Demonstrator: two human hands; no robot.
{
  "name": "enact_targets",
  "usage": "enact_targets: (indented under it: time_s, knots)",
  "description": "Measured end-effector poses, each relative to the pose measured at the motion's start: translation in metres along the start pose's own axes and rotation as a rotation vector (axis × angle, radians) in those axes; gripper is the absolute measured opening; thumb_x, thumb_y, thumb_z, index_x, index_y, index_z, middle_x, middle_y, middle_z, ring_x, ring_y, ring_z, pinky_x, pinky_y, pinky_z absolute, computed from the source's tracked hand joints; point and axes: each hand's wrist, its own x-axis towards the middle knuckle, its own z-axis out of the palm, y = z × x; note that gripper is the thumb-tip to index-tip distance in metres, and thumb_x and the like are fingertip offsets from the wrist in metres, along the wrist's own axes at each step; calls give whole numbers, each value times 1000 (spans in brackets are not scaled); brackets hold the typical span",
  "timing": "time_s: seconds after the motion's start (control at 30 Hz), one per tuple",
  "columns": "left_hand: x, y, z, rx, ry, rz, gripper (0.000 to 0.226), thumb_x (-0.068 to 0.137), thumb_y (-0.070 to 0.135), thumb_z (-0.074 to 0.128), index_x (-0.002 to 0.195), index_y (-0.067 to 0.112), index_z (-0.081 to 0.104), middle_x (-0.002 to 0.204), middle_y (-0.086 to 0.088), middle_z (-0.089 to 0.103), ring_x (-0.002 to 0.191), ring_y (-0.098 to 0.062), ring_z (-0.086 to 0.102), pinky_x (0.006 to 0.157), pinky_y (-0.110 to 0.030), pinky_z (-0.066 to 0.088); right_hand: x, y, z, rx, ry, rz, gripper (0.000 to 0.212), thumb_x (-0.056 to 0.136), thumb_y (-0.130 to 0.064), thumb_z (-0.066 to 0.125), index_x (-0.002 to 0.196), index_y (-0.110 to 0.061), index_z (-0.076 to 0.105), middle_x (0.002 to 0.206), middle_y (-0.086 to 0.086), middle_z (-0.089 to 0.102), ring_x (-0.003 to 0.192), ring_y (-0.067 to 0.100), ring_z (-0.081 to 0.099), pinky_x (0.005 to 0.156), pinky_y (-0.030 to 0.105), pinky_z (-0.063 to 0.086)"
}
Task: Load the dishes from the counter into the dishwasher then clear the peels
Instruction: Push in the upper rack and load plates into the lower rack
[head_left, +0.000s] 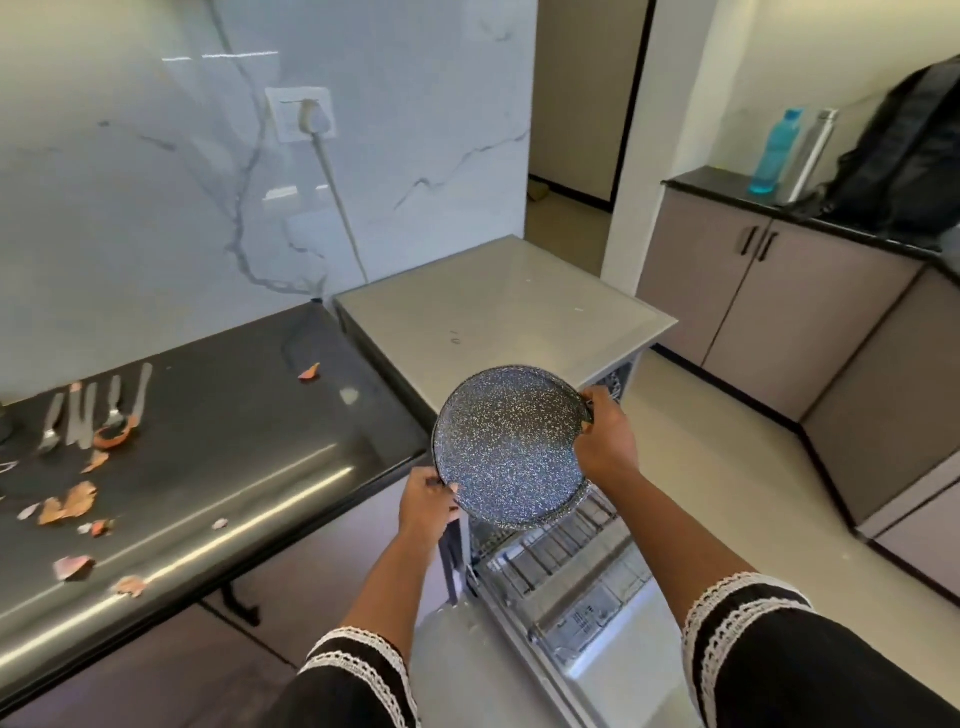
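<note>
A round dark speckled plate (506, 447) hangs tilted in the air above the open dishwasher (498, 301). My left hand (427, 501) grips its lower left rim and my right hand (605, 439) grips its upper right rim. Below the plate the pulled-out wire rack (566, 566) shows over the lowered door. On the black counter (249, 415) to the left lie several pieces of cutlery (93, 410) and scattered orange-pink peels (67, 504).
A white plug and cable (332, 171) run down the marble wall behind the dishwasher. At the right stand grey cabinets (779, 306) with a blue bottle (774, 150), a steel bottle and a black backpack (904, 156) on top. Pale floor lies between.
</note>
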Motion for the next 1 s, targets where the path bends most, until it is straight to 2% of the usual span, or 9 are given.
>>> enact_targets:
  time_s: [0.1,0.17,0.27,0.4,0.5,0.6,0.73,0.83,1.0]
  knots:
    - [-6,4,46,1,-51,-7,25,91,-10,51,92,14,50,91,-12,58,81,-24,57,66,-30,49,13,36,-29,27,25,36,62,78,19,40,124,-24,44,124,9,58,86,19,61,66,40,59]
    - [-9,5,71,10,-80,-12,26,90,-12,53,101,11,49,103,-13,58,91,-25,58,74,-32,52,19,57,-44,27,41,36,61,79,18,41,124,-23,44,127,10,57,86,19,61,59,30,55]
    - [-10,6,108,25,-140,-5,38,89,-12,55,122,6,49,113,-13,57,100,-26,57,87,-38,51,28,87,-67,10,64,35,55,78,17,43,121,-16,45,119,11,59,86,19,59,59,24,45]
    - [-13,7,152,111,-177,27,49,91,-8,53,137,9,46,123,-14,59,90,-17,60,81,-34,52,32,123,-90,10,86,51,48,79,16,44,118,-12,45,113,9,55,87,20,54,61,27,43]
    - [-25,5,177,116,-243,31,61,90,-12,51,145,13,37,140,-17,49,116,-27,56,85,-33,52,35,148,-103,9,107,71,46,79,16,44,116,-11,44,108,9,54,82,19,53,54,24,36]
    - [-39,3,193,133,-308,2,69,91,-13,50,150,13,27,147,-15,40,130,-29,45,72,-20,51,36,168,-112,7,122,83,44,79,15,45,115,-9,44,106,10,54,83,22,52,59,28,35]
    - [-37,-2,204,227,-345,30,75,89,-12,54,151,19,25,144,-19,44,128,-29,48,89,-31,43,38,185,-115,14,138,69,43,78,16,44,113,-9,45,105,10,54,86,25,53,66,31,40]
    - [-30,2,211,278,-378,69,73,88,-8,57,149,22,29,144,-18,45,130,-28,46,92,-32,42,42,191,-116,-5,152,50,45,76,18,41,111,-10,45,105,6,52,85,26,52,66,32,40]
    - [-12,13,228,383,-446,216,71,90,1,60,147,31,33,153,-4,33,138,-23,37,109,-41,37,51,198,-106,-105,147,-4,47,69,22,43,104,-10,48,99,7,53,79,28,48,61,32,35]
